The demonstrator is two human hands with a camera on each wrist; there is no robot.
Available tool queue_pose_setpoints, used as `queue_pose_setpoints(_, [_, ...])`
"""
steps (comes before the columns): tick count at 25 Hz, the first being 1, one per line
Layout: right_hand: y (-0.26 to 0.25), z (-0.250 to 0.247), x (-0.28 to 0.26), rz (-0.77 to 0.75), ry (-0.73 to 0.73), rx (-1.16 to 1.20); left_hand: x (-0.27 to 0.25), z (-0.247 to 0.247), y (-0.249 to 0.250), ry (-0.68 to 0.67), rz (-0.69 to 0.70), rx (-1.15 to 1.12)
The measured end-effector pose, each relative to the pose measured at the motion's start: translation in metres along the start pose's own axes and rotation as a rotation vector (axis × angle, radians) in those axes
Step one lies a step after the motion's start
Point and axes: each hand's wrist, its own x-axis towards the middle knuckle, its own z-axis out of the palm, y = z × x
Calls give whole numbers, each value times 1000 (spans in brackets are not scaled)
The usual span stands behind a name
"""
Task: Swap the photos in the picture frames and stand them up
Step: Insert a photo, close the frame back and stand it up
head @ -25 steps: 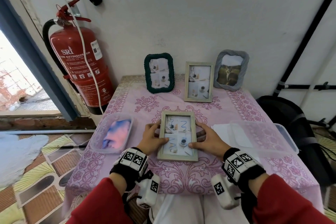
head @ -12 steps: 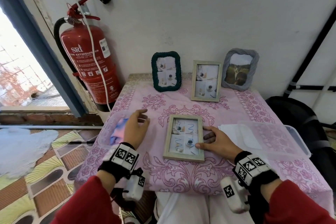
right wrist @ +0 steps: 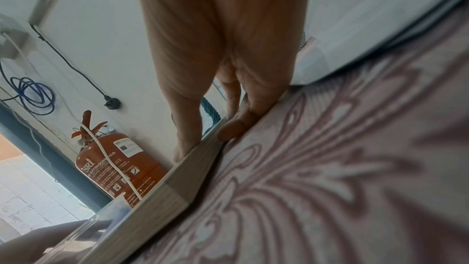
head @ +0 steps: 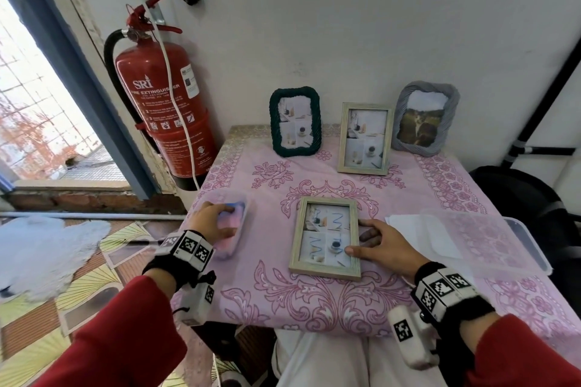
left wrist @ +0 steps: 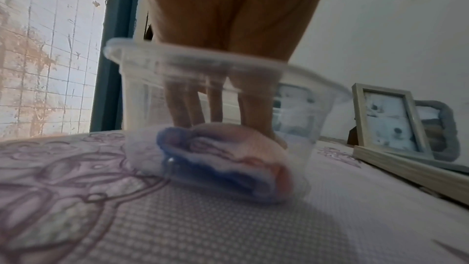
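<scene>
A light wooden frame lies flat, photo up, on the pink tablecloth. My right hand pinches its right edge, thumb on the front rail and fingers against the side. My left hand reaches into a clear plastic tub; its straight fingers touch a pink and blue cloth inside. Against the wall stand a green rope frame, a second wooden frame and a grey frame with a cat photo.
A red fire extinguisher hangs left of the table, beside an open doorway. A large clear lidded box over white paper fills the table's right side. A black bag sits beyond the right edge.
My left hand let go of the flat frame's left edge, swung left and dropped into the tub onto the cloth. The right hand stayed on the frame's right edge.
</scene>
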Motion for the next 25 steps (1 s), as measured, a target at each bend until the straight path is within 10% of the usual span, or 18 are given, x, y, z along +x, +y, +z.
queue_pose_setpoints(12, [2, 1, 0, -8, -4, 10, -15, -14, 13, 266, -74, -130])
queue_pose_setpoints(17, [0, 1, -1, -17, -6, 11, -22, -28, 57, 462, 156, -204])
queue_pose_setpoints(25, [-1, 2, -3, -22, 4, 17, -27, 25, 135, 185, 378, -294])
